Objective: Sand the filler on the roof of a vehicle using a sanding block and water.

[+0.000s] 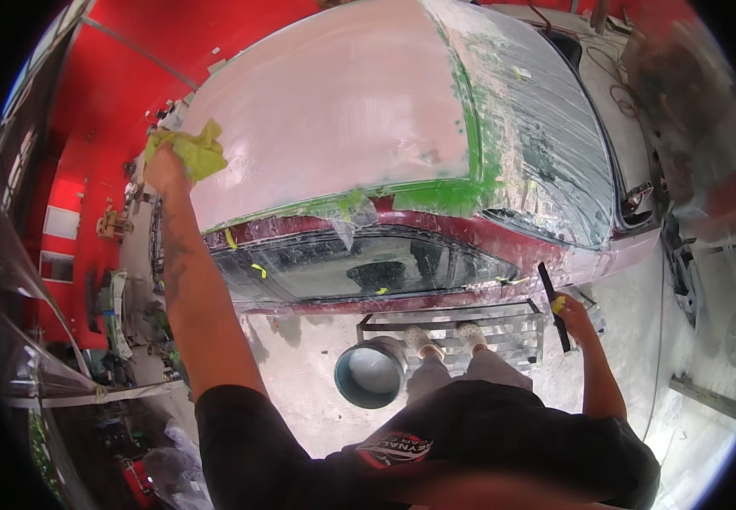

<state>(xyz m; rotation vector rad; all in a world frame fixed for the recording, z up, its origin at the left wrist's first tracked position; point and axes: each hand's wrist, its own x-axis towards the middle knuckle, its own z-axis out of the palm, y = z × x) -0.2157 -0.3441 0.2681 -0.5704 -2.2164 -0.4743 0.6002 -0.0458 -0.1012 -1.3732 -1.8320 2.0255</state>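
Observation:
Stretched out at the left, my left hand (167, 170) is closed on a yellow-green cloth (198, 151), which bunches above the fingers at the edge of the car roof. Low on the right, my right hand (579, 321) grips a long, narrow black bar (554, 308), tilted and held beside the car's side; its exact kind is unclear. A bit of yellow shows by those fingers. The car roof (342, 93) is pale pinkish and looks wet, bordered by green patches (453, 195). Dark red paint (436, 223) surrounds the side windows.
A round bucket (348, 387) with cloudy liquid stands on the concrete floor near my feet. I stand on a slatted metal platform (504, 336) beside the car. Streaked plastic film (555, 127) covers the windshield. Assorted parts (116, 306) lie along the red wall at left.

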